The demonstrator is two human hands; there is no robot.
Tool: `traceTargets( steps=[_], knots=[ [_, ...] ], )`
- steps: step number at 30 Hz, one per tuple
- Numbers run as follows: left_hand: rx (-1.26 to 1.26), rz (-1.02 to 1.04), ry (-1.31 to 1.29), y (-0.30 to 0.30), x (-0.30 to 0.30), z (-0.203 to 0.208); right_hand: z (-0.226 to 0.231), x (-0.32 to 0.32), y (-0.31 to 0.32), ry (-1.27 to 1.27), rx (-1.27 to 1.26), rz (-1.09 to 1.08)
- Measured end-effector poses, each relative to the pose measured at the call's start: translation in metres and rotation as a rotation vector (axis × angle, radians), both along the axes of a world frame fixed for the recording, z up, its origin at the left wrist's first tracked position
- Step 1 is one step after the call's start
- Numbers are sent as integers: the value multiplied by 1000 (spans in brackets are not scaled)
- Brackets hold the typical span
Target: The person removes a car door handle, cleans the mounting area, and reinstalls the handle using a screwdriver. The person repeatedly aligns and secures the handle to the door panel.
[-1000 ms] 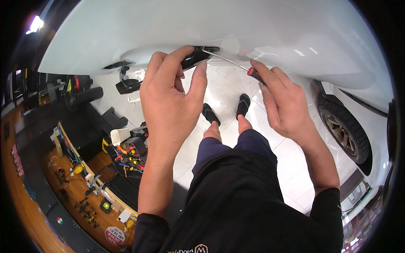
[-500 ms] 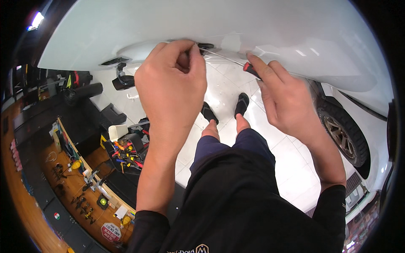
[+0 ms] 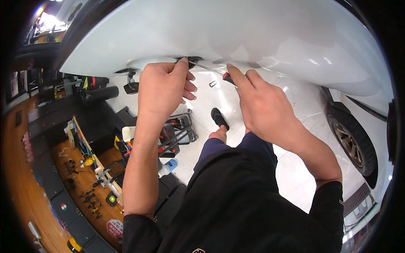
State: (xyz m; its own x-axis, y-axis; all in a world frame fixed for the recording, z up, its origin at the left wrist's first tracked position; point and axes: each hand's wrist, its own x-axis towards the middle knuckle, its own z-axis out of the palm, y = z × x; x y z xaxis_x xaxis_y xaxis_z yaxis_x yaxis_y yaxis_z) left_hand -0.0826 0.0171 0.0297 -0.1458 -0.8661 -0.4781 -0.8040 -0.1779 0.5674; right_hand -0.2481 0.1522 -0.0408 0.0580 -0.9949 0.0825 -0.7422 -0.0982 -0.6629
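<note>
Left hand (image 3: 162, 90) has slid down off the white car panel (image 3: 253, 38) since a moment ago, fingertips pinching the screwdriver (image 3: 211, 71) shaft at the dark slot. Right hand (image 3: 261, 105) is wrapped round its red handle. Thin, stiff, slippery steel, so steer from the handle.

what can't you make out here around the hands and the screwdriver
Head view only:
- Screwdriver tip: hidden under the left hand fingertips at the dark opening in the white car panel.
- Handle: mostly covered by the right hand.
- Small tools on the wooden bench: too small and bent by the lens.
</note>
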Motion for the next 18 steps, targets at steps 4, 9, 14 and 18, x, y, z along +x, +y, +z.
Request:
traceTargets(
  steps=[4,9,14,18],
  knots=[
    [31,-11,50,-4,-8,1,-7,1,0,-9,-45,-19],
    [74,50,108,-9,-10,-1,-11,1,0,-41,-82,-24],
    [22,-1,36,-11,-11,-2,-17,0,1,-64,-148,-30],
    [50,86,112,-8,-8,-4,-22,3,0,-109,-235,-49]
  ],
)
